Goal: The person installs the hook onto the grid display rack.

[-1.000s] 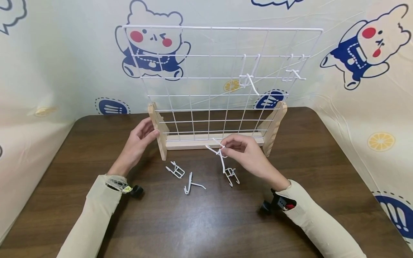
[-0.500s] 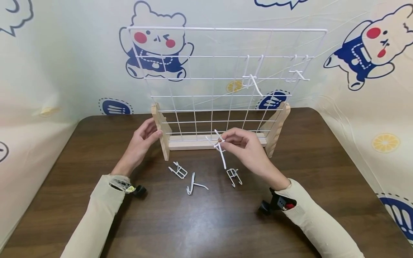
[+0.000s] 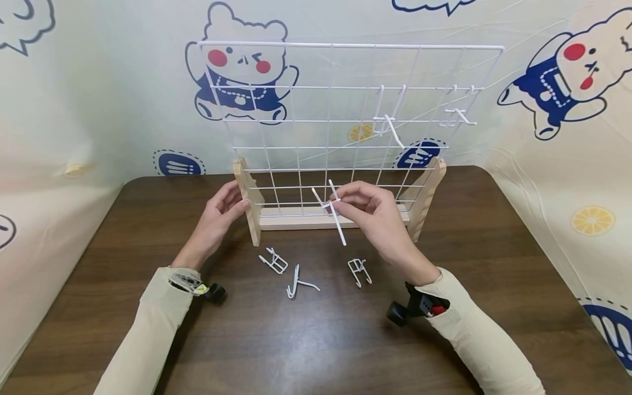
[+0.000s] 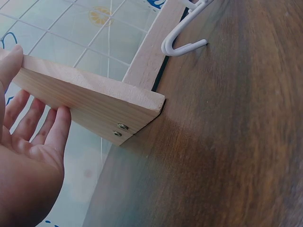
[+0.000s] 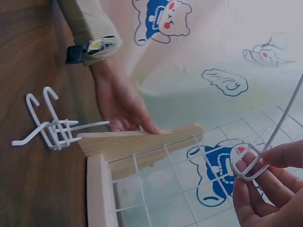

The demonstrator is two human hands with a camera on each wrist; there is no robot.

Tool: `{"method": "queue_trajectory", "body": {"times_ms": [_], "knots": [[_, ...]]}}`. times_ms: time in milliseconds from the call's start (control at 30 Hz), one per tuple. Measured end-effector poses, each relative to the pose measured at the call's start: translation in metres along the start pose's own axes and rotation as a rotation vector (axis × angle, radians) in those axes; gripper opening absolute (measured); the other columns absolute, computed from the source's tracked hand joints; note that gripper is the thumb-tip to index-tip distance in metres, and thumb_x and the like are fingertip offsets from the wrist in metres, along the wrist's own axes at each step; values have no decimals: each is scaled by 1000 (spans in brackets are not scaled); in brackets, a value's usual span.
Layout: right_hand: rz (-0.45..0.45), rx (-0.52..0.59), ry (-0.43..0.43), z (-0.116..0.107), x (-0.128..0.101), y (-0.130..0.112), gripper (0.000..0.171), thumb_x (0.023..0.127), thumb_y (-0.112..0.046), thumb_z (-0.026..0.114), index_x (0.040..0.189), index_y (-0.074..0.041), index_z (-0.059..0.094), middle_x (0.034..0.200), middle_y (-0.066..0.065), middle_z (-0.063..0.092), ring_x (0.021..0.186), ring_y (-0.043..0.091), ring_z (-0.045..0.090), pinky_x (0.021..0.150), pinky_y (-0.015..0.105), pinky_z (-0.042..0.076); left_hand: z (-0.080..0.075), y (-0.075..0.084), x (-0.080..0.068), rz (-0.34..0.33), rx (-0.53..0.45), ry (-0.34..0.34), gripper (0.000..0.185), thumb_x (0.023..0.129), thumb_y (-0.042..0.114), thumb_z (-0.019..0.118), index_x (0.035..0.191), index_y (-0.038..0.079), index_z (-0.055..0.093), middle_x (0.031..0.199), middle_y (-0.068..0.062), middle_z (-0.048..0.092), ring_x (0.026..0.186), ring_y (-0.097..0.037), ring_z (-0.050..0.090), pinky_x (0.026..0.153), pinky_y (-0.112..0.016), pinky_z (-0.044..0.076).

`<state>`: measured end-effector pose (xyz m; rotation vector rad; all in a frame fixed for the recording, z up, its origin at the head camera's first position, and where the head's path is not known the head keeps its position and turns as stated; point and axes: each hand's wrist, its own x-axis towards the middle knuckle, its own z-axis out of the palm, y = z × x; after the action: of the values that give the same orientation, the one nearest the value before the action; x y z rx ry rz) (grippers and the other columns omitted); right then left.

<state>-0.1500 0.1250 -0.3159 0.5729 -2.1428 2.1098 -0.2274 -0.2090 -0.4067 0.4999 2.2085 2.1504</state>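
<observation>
Right-wrist view's held white wire hook [image 5: 265, 151] cut off at the picture's right edge.

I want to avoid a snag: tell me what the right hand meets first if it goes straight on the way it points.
Probably the white wire grid: the right hand, pinching a white hook, points at its lower rows just above the wooden base. Depth is unclear; the hook would touch first.

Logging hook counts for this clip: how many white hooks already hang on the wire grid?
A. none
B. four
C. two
C: two hooks hang on the wire grid's upper right; three more lie on the table, one is in the right hand.
</observation>
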Motion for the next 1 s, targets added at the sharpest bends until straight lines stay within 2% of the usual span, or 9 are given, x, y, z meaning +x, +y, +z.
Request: {"method": "queue_trajectory", "body": {"times_ms": [167,500,700,1000], "knots": [[-24,43,24,5,6,-7,16,91,-4,70,105,3,67,92,5,76,89,24,70,86,33,54,-1,0,0,-13,15,-1,52,99,11,61,148,11,43,147,-14,48,133,-20,46,103,-19,43],[-148,206,94,20,25,-32,14,91,4,67,100,-5,71,94,9,75,88,27,72,85,37,56,-1,-1,1,-6,-18,-7,52,99,9,61,148,11,44,146,-14,49,133,-21,46,102,-19,44],[-180,242,117,25,33,-38,13,92,5,65,102,-2,71,94,9,75,90,26,73,84,34,57,-1,-1,2,7,-32,-12,52,99,9,61,148,11,44,146,-14,49,134,-21,45,102,-19,44],[-243,302,166,28,52,-40,14,91,8,65,101,0,71,92,12,75,86,25,73,84,40,57,-2,-1,1,6,-18,-19,52,99,10,61,149,10,43,148,-15,47,134,-20,45,102,-19,44]]}}
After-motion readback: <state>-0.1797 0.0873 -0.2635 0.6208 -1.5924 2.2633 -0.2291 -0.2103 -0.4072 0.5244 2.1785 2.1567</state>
